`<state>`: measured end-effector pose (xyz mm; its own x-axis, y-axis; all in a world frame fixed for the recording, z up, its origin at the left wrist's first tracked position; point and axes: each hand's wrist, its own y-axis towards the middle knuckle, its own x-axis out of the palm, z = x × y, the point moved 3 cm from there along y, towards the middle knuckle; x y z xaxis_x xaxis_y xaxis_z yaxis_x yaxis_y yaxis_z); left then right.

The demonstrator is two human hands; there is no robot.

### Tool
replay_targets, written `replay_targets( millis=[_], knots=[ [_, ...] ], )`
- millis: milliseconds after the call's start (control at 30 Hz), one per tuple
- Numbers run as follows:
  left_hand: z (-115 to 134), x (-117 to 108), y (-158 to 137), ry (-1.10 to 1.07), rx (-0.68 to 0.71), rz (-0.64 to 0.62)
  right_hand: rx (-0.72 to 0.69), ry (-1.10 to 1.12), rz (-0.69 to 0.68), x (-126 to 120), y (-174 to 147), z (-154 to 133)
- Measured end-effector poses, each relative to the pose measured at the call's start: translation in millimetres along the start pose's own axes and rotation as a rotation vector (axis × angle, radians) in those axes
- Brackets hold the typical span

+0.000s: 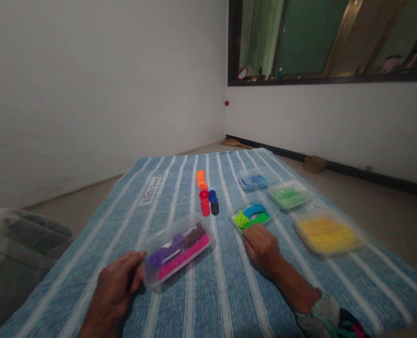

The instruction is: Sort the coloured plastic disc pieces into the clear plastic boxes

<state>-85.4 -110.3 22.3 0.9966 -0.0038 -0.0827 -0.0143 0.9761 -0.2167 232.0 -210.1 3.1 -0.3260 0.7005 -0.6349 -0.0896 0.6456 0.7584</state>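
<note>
My left hand [119, 281] pinches the left end of a long clear plastic container [148, 280], which holds rows of small purple, brown and pink pieces. The container sits slantwise, its right end farther from me. My right hand [263, 249] has its fingers closed on the near rim of a smaller clear container [234, 217] with lime, green and blue pieces. Its fingertips are partly hidden. Between and beyond the hands lie short stacks of pieces: an orange stack [201, 179], a red stack [204, 203] and a blue and black stack [213, 201].
Along the table's right side stand a container of yellow pieces [328, 233], one of green pieces [288, 196] and one of blue pieces [253, 180]. A striped blue cloth [124, 225] covers the table. Grey fabric [21, 258] bulges at the left.
</note>
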Motion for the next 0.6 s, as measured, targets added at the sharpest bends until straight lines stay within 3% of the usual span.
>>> replay_targets(
  millis=[467,600],
  knots=[
    [11.0,6.9,-4.9,0.047,-0.026,0.058,-0.031,-0.033,-0.02,2.9,0.8,-3.2],
    [15.6,6.6,-3.1,0.148,0.057,0.104,-0.039,-0.05,-0.021,4.4,3.4,-8.6]
  ],
)
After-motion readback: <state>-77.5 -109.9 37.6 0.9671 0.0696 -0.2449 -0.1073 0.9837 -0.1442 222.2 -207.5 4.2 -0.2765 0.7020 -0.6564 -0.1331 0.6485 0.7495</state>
